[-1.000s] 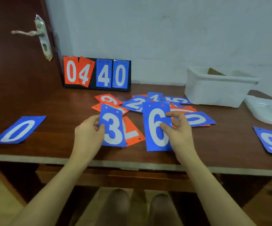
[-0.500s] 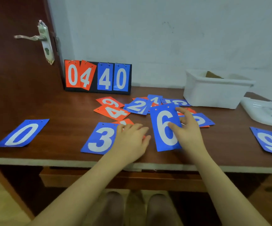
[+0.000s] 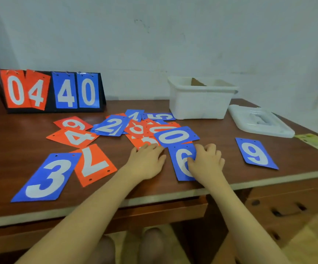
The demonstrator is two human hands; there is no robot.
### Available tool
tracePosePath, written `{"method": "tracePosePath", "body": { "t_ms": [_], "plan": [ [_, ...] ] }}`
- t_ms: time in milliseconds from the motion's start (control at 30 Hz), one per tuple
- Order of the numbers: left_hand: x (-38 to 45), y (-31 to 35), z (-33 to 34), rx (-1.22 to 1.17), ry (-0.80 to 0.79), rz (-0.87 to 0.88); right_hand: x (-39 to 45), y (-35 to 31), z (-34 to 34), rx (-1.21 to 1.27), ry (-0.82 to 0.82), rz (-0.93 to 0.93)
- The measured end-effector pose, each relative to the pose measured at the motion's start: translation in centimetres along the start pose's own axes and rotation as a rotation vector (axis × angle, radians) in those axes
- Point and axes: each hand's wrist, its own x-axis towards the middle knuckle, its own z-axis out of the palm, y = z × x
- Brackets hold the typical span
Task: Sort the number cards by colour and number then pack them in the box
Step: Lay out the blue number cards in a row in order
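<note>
Number cards lie on the brown table [image 3: 221, 134]. A blue 3 [image 3: 45, 178] and an orange 7 [image 3: 93, 164] sit near the front left. A mixed pile behind my hands holds an orange 4 [image 3: 74, 137], an orange 9 [image 3: 72, 123], a blue 2 [image 3: 110, 125] and a blue 0 [image 3: 175, 137]. My right hand [image 3: 206, 162] holds the blue 6 [image 3: 181, 161] at its right edge, thumb on top, the card flat on the table. My left hand [image 3: 146, 161] lies flat, fingertips touching an orange card [image 3: 141, 141]. A blue 9 [image 3: 256, 153] lies apart at the right.
The white box [image 3: 200, 103] stands open at the back right, its lid [image 3: 261, 122] beside it. A flip scoreboard [image 3: 53, 90] reading 04 40 stands at the back left against the wall. The table's front edge runs just below my wrists. A drawer handle [image 3: 287, 210] shows below right.
The blue 3 was laid down at the front left. My left hand moved right to the pile. The blue 6 went down flat near the front edge under my right hand. The view shifted right.
</note>
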Motion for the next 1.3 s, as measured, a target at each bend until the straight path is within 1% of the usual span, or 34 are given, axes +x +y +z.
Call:
{"method": "tracePosePath", "body": {
  "t_ms": [67, 133, 200, 267, 333, 367, 433, 500, 533, 633, 667, 733, 767, 833, 867, 900, 967, 1033, 1100, 1200, 1267, 1300],
  "plan": [
    [0.4, -0.3, -0.8, 0.002, -0.045, 0.005, 0.4, 0.1, -0.2, -0.06, -0.014, 0.008],
    [0.2, -0.4, -1.3, -0.01, -0.06, 0.027, 0.4, -0.2, -0.3, -0.092, 0.041, -0.014],
    [-0.7, -0.8, -1.4, 0.012, -0.012, 0.048, 0.8, -1.3, -0.3, -0.036, 0.11, -0.108],
    [-1.4, -2.0, -1.6, 0.07, 0.094, 0.03, 2.1, -3.0, -0.4, 0.081, 0.057, -0.205],
    [-1.4, -3.2, -2.1, 0.069, 0.153, -0.026, 4.5, -4.5, -0.1, 0.086, -0.023, -0.227],
    [-1.2, -3.6, -2.4, 0.046, 0.154, -0.038, 5.8, -4.8, 0.1, 0.047, -0.04, -0.207],
    [0.1, -3.6, -2.7, 0.01, 0.138, -0.017, 8.3, -4.6, 0.7, -0.065, -0.069, -0.086],
    [2.1, -2.7, -2.8, -0.03, 0.122, 0.003, 9.8, -3.8, 1.2, -0.091, -0.157, 0.075],
    [3.2, -2.3, -2.8, -0.047, 0.112, 0.005, 10.3, -3.5, 1.3, -0.077, -0.186, 0.109],
    [6.4, -1.3, -2.3, -0.124, 0.069, 0.004, 11.2, -3.0, 1.5, 0.008, -0.191, 0.075],
    [7.3, -1.2, -2.1, -0.146, 0.049, 0.0, 11.4, -2.8, 1.5, 0.051, -0.174, 0.062],
    [8.5, -1.3, -1.7, -0.151, 0.017, -0.01, 12.1, -2.4, 1.8, 0.163, -0.074, -0.008],
    [8.8, -1.5, -1.6, -0.145, 0.011, -0.011, 12.4, -2.1, 1.8, 0.263, -0.001, -0.067],
    [9.1, -1.8, -1.5, -0.147, 0.03, -0.006, 12.5, -1.8, 1.4, 0.567, 0.139, -0.16],
    [9.2, -1.9, -1.7, -0.169, 0.055, 0.0, 12.4, -2.0, 0.9, 0.69, 0.2, -0.199],
    [9.2, -1.9, -2.1, -0.211, 0.096, 0.008, 12.2, -2.4, 0.2, 0.761, 0.243, -0.248],
    [8.9, -2.2, -3.4, -0.33, 0.249, 0.039, 11.5, -4.1, -1.2, 0.857, 0.258, -0.357],
    [8.1, -2.8, -5.5, -0.393, 0.458, 0.065, 10.5, -6.3, -2.5, 0.971, 0.231, -0.43],
    [6.3, -4.1, -7.5, -0.467, 0.605, 0.063, 9.3, -8.8, -3.4, 1.095, 0.181, -0.476],
    [2.1, -6.6, -9.6, -0.585, 0.75, 0.045, 7.8, -12.8, -3.2, 1.233, 0.131, -0.515],
    [-1.0, -8.6, -10.5, -0.585, 0.827, 0.019, 6.4, -15.7, -1.9, 1.25, 0.103, -0.519],
    [-2.4, -9.7, -10.8, -0.575, 0.85, -0.009, 5.8, -17.2, -1.1, 1.21, 0.088, -0.499]
  ]
}}
